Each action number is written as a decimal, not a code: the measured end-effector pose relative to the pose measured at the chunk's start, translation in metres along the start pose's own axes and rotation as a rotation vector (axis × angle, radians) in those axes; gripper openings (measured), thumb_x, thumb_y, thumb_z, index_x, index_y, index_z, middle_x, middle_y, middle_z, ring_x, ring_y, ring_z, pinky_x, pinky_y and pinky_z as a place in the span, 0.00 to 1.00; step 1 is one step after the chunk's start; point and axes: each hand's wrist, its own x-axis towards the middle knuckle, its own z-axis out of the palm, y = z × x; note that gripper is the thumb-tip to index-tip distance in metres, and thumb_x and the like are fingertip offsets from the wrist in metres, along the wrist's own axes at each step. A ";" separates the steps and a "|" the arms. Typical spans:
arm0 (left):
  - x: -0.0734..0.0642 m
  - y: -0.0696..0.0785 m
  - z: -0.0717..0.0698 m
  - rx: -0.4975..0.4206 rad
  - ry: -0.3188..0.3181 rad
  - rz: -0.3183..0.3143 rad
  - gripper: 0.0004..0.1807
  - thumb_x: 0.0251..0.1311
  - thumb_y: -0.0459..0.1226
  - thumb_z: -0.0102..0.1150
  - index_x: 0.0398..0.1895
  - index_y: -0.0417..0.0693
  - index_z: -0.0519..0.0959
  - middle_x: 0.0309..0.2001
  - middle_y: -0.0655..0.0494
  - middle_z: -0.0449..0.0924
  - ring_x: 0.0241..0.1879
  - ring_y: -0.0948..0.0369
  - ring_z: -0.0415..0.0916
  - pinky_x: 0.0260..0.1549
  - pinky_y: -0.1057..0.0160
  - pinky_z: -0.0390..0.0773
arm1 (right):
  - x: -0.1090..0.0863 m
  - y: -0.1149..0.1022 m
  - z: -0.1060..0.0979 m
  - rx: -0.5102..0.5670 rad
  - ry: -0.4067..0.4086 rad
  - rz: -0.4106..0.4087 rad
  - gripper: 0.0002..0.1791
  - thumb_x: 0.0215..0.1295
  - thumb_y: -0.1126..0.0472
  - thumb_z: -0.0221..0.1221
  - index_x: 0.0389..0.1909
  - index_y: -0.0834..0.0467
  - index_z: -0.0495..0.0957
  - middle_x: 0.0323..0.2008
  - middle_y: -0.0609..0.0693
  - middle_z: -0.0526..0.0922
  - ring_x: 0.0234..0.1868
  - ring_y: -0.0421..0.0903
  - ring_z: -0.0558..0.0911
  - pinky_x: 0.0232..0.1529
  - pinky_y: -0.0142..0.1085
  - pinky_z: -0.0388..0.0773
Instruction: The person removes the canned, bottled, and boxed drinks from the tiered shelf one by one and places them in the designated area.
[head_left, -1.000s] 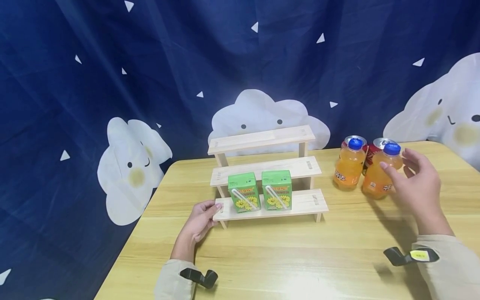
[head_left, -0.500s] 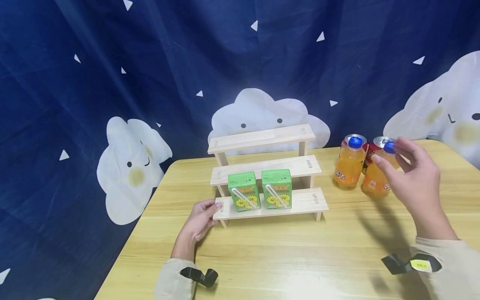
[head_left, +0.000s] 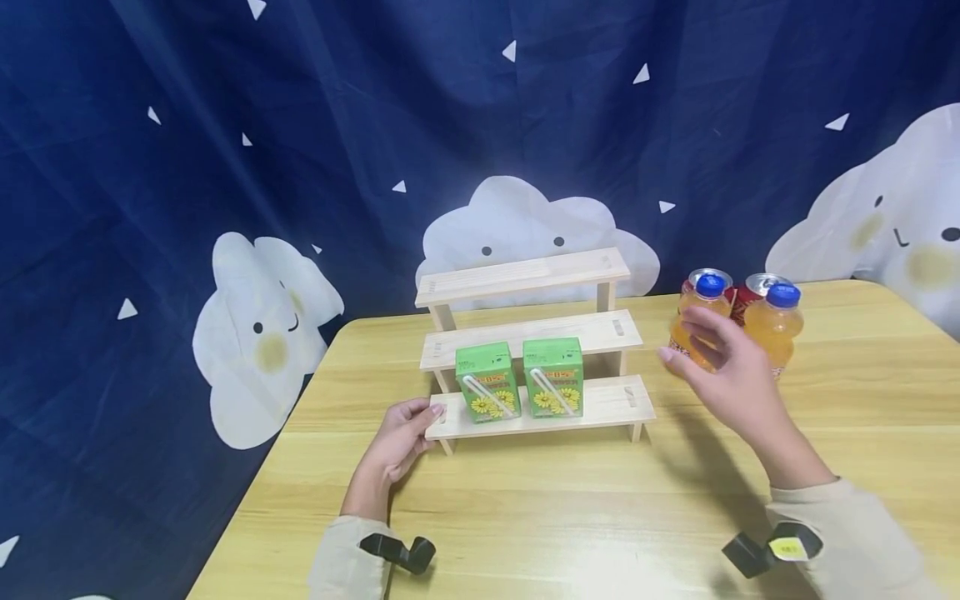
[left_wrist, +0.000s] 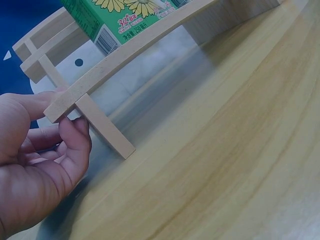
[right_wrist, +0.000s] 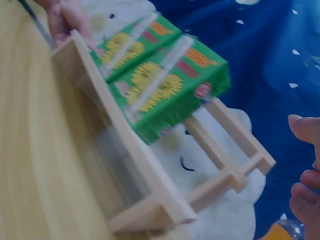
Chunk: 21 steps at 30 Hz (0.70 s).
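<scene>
A three-tier wooden display stand (head_left: 523, 271) is on the table, two green drink cartons (head_left: 489, 385) with straws side by side on its lowest tier. My left hand (head_left: 400, 439) pinches the left end of that tier, its thumb on top and fingers curled beneath, as the left wrist view shows. My right hand (head_left: 738, 382) hovers before the left of two orange drink bottles (head_left: 696, 305), thumb and fingers apart with nothing between them. It partly covers both bottles. The other blue-capped orange bottle (head_left: 777, 327) stands just behind its knuckles.
Two red drink cans (head_left: 761, 285) stand right behind the bottles. The wooden table (head_left: 570, 508) ends at a dark blue curtain (head_left: 360, 100) with white clouds and triangles. The stand's upper two tiers bear nothing.
My right hand has left the right-hand bottle and moved left, to in front of the other bottle. The bottles, cartons and stand keep their places, and my left hand stays on the stand.
</scene>
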 end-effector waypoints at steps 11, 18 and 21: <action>0.002 -0.001 0.002 0.013 0.002 0.005 0.23 0.66 0.34 0.52 0.57 0.23 0.65 0.36 0.51 0.79 0.32 0.61 0.81 0.29 0.70 0.81 | -0.007 -0.009 0.025 0.068 -0.153 -0.013 0.33 0.57 0.59 0.66 0.62 0.62 0.67 0.59 0.59 0.73 0.55 0.44 0.76 0.51 0.18 0.70; 0.001 -0.001 0.000 0.003 0.015 -0.004 0.22 0.66 0.33 0.51 0.57 0.24 0.64 0.36 0.50 0.79 0.31 0.62 0.81 0.28 0.70 0.80 | -0.008 -0.014 0.054 0.153 -0.270 -0.008 0.35 0.56 0.59 0.67 0.63 0.64 0.65 0.60 0.60 0.72 0.57 0.55 0.75 0.56 0.36 0.72; 0.000 0.000 0.000 0.006 0.015 -0.004 0.23 0.66 0.33 0.51 0.57 0.24 0.64 0.36 0.51 0.79 0.32 0.61 0.81 0.29 0.70 0.81 | -0.008 -0.016 0.063 0.180 -0.275 -0.003 0.35 0.55 0.60 0.68 0.63 0.64 0.66 0.58 0.60 0.74 0.56 0.53 0.77 0.56 0.37 0.72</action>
